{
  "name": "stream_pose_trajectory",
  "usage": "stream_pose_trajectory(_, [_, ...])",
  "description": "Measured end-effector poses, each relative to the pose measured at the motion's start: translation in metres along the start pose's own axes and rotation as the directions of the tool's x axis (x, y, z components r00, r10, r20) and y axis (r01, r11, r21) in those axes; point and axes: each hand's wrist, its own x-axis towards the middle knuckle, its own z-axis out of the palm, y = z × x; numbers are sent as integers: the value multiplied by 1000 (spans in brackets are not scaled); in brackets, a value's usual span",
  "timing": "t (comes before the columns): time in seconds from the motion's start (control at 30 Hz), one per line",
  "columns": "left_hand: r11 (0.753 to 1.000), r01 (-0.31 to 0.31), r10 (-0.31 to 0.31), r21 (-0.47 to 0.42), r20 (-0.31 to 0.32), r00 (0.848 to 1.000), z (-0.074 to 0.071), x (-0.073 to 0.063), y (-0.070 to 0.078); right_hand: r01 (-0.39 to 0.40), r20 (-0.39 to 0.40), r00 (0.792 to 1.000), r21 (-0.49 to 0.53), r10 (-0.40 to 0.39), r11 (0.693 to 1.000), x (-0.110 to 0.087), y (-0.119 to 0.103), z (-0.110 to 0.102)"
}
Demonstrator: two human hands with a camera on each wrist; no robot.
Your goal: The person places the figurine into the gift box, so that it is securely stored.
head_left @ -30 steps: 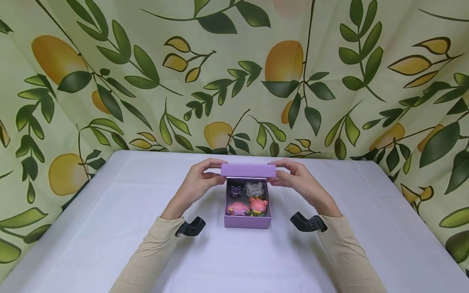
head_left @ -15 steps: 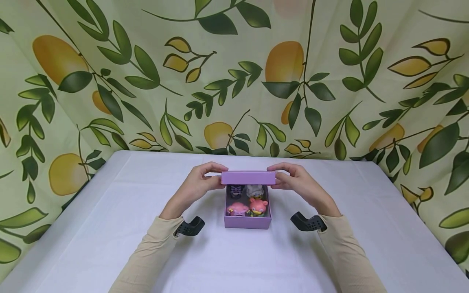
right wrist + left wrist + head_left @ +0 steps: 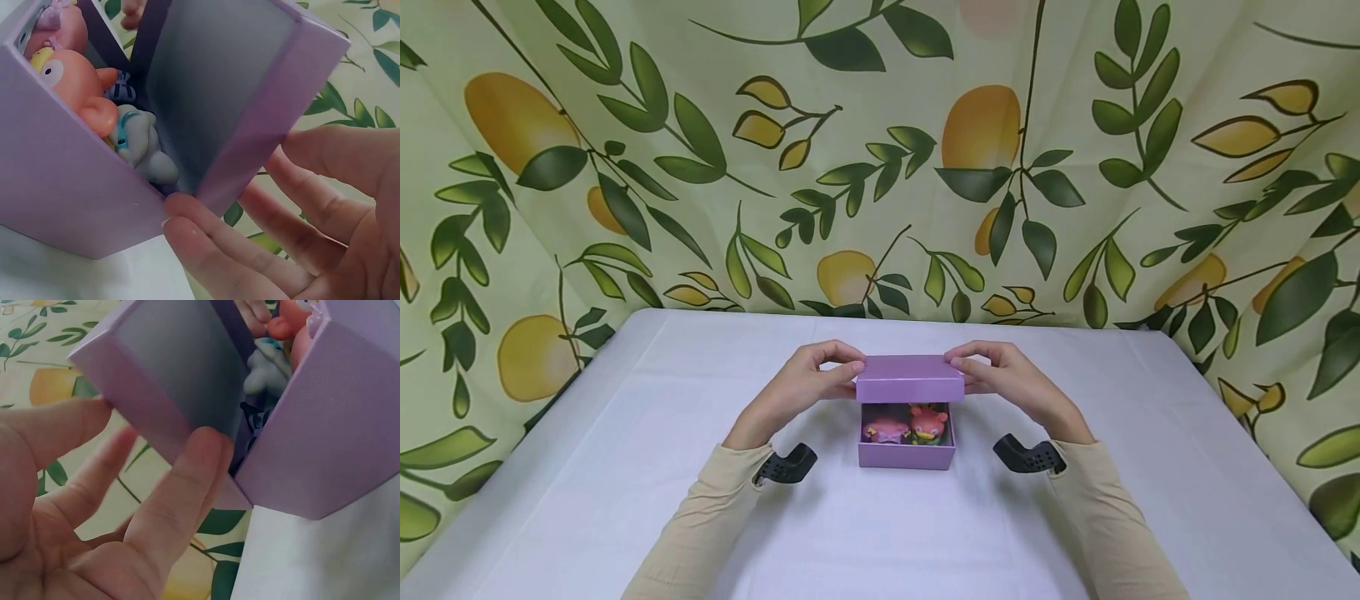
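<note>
A purple lid (image 3: 910, 380) is tilted over a purple box (image 3: 906, 456), its front edge raised and its back edge low at the box's rear. My left hand (image 3: 801, 379) pinches the lid's left side, and my right hand (image 3: 1021, 385) pinches the right. Inside the box lie several small figurines. At the front show a pink one (image 3: 886, 430) and a coral-pink one (image 3: 928, 423). The lid hides the rear ones in the head view. From the right wrist, a pale grey figurine (image 3: 150, 153) and a dark striped one (image 3: 122, 89) show behind them.
The box stands on a table with a white cloth (image 3: 880, 533). Behind it hangs a curtain (image 3: 880, 200) printed with fruit and leaves. Each wrist wears a black camera mount, at the left (image 3: 788, 464) and the right (image 3: 1028, 456).
Both hands have brought the lid forward and down over the box, tipping it flatter so its top face shows. The rear figurines have gone from the head view. The box has stayed put.
</note>
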Motion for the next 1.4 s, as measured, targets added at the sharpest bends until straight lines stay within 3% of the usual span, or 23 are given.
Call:
stream_pose_trajectory(0.27, [997,70,-71,36,43,997,-3,-2,1,-27,-8,1000,-43,27,999,0,1,1])
stream_pose_trajectory(0.73, [982,130,-135,135,32,990,-2,-4,0,-44,12,999,-61,45,997,-1,0,1])
stream_pose_trajectory(1.4, [956,151,-169,253,51,984,1,-2,-6,-93,62,992,-185,106,978,0,5,3])
